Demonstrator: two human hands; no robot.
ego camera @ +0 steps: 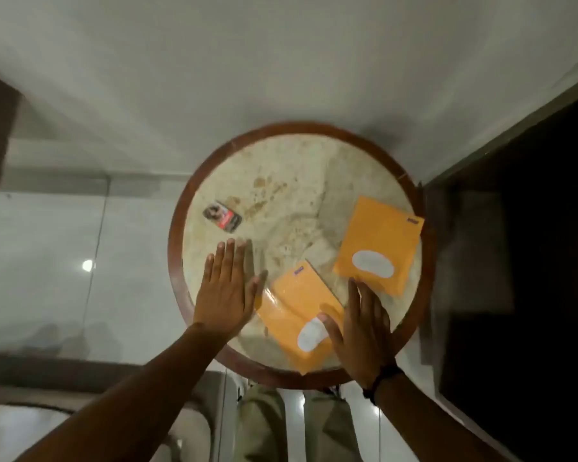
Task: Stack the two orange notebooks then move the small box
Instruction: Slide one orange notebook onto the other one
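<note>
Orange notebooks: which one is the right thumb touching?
The near notebook, by the table's front edge: the right hand rests its thumb on its white label. The far notebook lies apart, just beyond the fingertips.

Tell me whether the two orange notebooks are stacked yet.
Not stacked: near notebook and far notebook lie flat, apart, on the round table.

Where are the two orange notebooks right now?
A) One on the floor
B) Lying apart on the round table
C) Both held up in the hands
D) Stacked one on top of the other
B: the near notebook and the far notebook lie flat on the round table, bare tabletop between them.
</note>
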